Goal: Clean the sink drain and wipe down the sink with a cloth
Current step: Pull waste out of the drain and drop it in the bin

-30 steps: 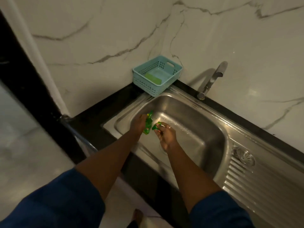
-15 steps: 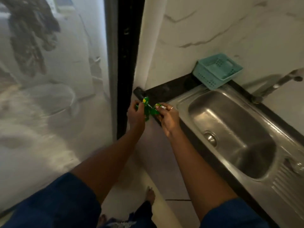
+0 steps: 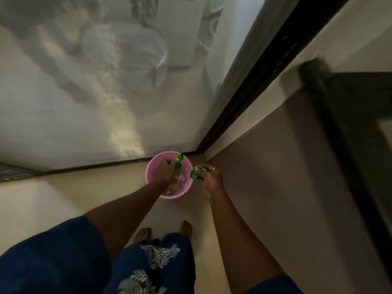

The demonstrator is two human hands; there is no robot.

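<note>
**Holding a torn green sachet over a pink bin**

Motion blur softens the whole picture. The print on the green sachet (image 3: 177,166) cannot be read, and the pale scraps inside the pink bin (image 3: 147,177) are too vague to name. Behind the frosted glass door (image 3: 84,92) only grey, rounded shapes show. The dark tabletop (image 3: 318,92) is smeared and cut off by the right border, above a brown cabinet front (image 3: 286,166).

The sachet hangs over the open bin, which stands on the floor (image 3: 63,198) in the corner where door and cabinet meet. Its long axis runs away from the person. The far end, marked with yellow, points toward the glass, and the near end dips into the bin's mouth.

The left hand (image 3: 164,170) has its fingers curled round the sachet, though the blur hides how each one lies. The right hand (image 3: 210,181), wearing a ring (image 3: 213,169), pinches a small torn green piece (image 3: 193,174) at its fingertips, just beside the bin's right rim and apart from the sachet. Two bare feet (image 3: 186,228) stand below.
</note>
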